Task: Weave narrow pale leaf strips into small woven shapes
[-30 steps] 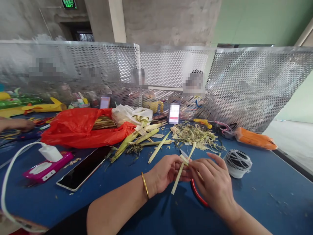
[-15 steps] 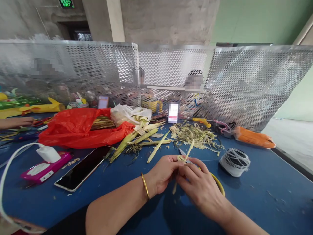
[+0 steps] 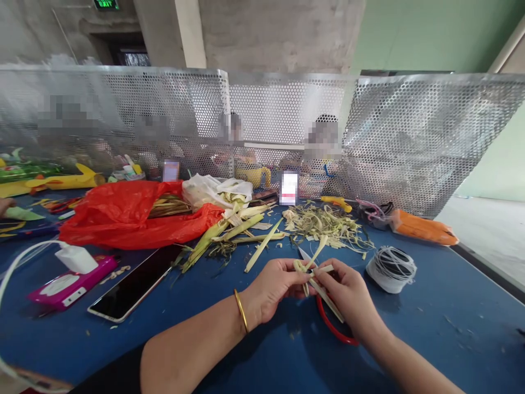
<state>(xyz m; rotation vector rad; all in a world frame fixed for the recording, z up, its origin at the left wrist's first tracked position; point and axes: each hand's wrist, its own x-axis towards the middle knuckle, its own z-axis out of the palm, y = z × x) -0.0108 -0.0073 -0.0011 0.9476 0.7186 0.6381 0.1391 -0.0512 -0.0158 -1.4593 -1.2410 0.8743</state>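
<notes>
My left hand [image 3: 268,290], with a gold bangle at the wrist, pinches a small looped knot of pale yellow-green husk strip [image 3: 302,268] between thumb and fingers. One end of the strip sticks up from the knot. My right hand [image 3: 346,290] is closed on another length of the same strip, whose tail points down and right below the fingers. Under both hands lies a pair of scissors [image 3: 336,328] on the blue table; its red handle loop and part of a blade show, the rest being covered.
Beyond my hands lie husk stalks [image 3: 211,238] and a heap of shredded strips [image 3: 328,224]. A red plastic bag [image 3: 123,213], phone [image 3: 131,287] and magenta power strip [image 3: 71,284] are left. Right are a cord spool [image 3: 391,268] and orange packet [image 3: 424,227]. Perforated metal panels [image 3: 287,109] stand behind.
My right hand has shifted right, away from the left fingers, and now a strip's tail shows below it. The looped knot and red scissors handle have come into view.
</notes>
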